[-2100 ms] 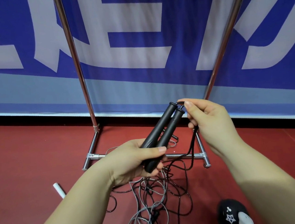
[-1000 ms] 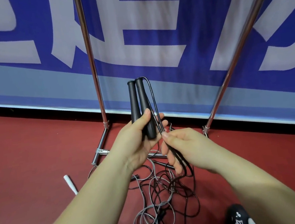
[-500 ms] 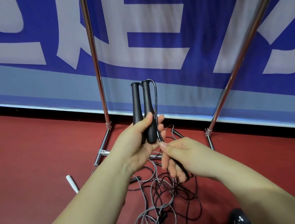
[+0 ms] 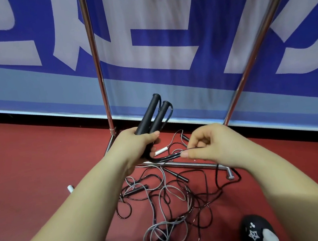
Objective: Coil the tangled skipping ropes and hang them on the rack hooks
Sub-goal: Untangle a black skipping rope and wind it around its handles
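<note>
A: Where is the rope?
B: The left hand (image 4: 137,144) grips both black handles (image 4: 154,115), tips up. Its cord (image 4: 165,157) runs sideways to the right hand (image 4: 212,144), which pinches it.
A: The rest?
B: Tangled on the floor (image 4: 43,169) below, nearer the right hand.

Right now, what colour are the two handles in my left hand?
Black, both handles, seen clearly in the head view above the left hand.
</note>
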The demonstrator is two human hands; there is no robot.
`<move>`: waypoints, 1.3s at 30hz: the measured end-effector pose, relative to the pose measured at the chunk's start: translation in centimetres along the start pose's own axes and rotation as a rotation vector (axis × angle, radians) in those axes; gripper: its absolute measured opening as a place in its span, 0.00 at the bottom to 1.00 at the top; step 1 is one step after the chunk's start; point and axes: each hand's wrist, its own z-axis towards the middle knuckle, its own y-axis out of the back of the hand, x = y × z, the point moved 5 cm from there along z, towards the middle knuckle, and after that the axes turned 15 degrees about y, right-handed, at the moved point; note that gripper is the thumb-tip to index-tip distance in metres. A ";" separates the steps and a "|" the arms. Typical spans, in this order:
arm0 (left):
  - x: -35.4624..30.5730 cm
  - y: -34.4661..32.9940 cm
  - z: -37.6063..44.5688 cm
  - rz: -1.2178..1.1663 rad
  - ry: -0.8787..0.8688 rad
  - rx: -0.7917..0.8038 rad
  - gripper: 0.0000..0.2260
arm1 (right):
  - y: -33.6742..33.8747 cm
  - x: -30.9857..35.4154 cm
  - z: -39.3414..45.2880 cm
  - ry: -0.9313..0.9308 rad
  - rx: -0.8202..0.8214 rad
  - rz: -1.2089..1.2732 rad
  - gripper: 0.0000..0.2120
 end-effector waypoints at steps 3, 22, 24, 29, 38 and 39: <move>0.7 -1.0 -0.1 0.088 0.049 0.056 0.04 | 0.5 0.2 0.2 0.024 -0.047 0.039 0.13; 3.4 -4.7 -1.3 0.600 0.245 0.359 0.10 | 1.5 0.7 -0.2 0.085 -0.171 -0.061 0.07; 3.6 -4.7 -1.4 0.673 0.247 0.388 0.08 | 1.3 0.4 -0.3 0.069 -0.143 -0.105 0.09; 3.3 -4.5 -2.6 0.740 0.270 0.624 0.05 | 1.1 -0.5 -0.7 -0.035 0.035 0.189 0.14; 1.9 -4.8 -3.5 0.187 0.280 0.983 0.18 | 1.2 1.2 -1.1 -0.065 0.024 1.139 0.40; 1.6 -4.8 -3.6 0.123 0.278 1.000 0.20 | 1.0 1.3 -0.9 -0.006 0.024 1.150 0.42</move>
